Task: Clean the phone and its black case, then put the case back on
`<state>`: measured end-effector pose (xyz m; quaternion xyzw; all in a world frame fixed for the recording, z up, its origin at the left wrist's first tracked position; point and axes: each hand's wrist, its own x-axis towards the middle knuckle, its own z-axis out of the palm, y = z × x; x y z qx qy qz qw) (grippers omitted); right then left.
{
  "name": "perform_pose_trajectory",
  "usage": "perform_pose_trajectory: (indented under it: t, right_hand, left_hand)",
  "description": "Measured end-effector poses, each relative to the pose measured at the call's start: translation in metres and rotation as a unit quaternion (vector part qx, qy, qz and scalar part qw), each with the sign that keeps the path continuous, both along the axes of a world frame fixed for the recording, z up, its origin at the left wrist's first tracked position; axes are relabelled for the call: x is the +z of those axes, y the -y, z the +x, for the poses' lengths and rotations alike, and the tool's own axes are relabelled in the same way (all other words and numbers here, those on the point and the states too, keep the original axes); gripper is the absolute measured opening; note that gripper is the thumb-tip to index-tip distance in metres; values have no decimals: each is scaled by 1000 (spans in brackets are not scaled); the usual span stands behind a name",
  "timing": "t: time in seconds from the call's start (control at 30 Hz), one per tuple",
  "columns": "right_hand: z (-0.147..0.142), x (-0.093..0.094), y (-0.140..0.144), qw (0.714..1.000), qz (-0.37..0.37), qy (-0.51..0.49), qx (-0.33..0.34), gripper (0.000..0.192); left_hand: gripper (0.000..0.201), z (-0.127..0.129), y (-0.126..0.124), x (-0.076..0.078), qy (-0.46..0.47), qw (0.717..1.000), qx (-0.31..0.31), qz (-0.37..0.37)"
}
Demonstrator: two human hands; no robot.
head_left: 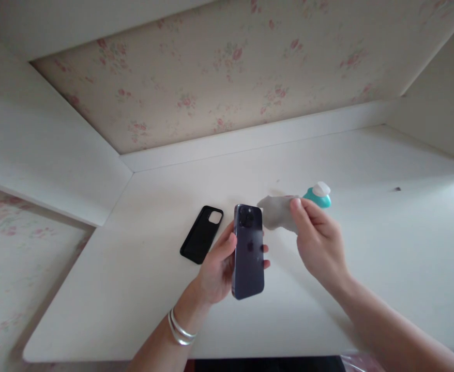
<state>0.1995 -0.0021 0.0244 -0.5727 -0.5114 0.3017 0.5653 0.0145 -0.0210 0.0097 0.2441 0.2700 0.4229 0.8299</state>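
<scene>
- Head view looks down on a white table (366, 170) set in a corner, with a raised white ledge along its back edge and flowered wallpaper (211, 77) above that.
- Right hand (320, 243) is raised over the table to the right of the phone, fingers closed around a grey cloth (275, 212); the cloth sticks out to the left of the hand, its tip just beside the phone's top corner.
- Left hand (217, 268) grips a dark purple phone (248, 250) upright by its long edges, thumb on the left side and fingertips showing past the right side; the phone's back and camera cluster face the viewer. Two silver bangles (180, 328) sit on that wrist.
- Black phone case (201, 233) lies flat on the table, just left of the held phone and apart from it, inner side up.
- Small teal bottle with a white cap (319, 195) rests on the table behind the right hand, partly hidden by it.
</scene>
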Motion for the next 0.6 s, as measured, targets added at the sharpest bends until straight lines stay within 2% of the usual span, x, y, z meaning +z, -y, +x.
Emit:
perform_pose_trajectory:
  t: [0.1, 0.17, 0.27, 0.33, 0.5, 0.6]
  right_hand:
    - [-10, -3, 12, 998, 17, 16, 60, 35]
    - [-14, -7, 17, 989, 66, 53, 122, 33]
    - [-17, -13, 18, 951, 179, 133, 214, 40]
    - [-17, -14, 17, 922, 228, 175, 258, 48]
    - [-16, -14, 18, 889, 266, 207, 309, 58]
    - [-17, -16, 21, 874, 291, 222, 319, 55]
  left_hand:
    - [47, 2, 0, -2, -1, 1000, -19, 12]
    - [43, 4, 0, -3, -4, 999, -31, 18]
    - [44, 4, 0, -5, -22, 999, -22, 39]
    - [50, 3, 0, -6, -37, 998, -10, 49]
    - [57, 1, 1, -7, -19, 999, 3, 45]
    - [53, -1, -1, -5, 14, 999, 29, 26]
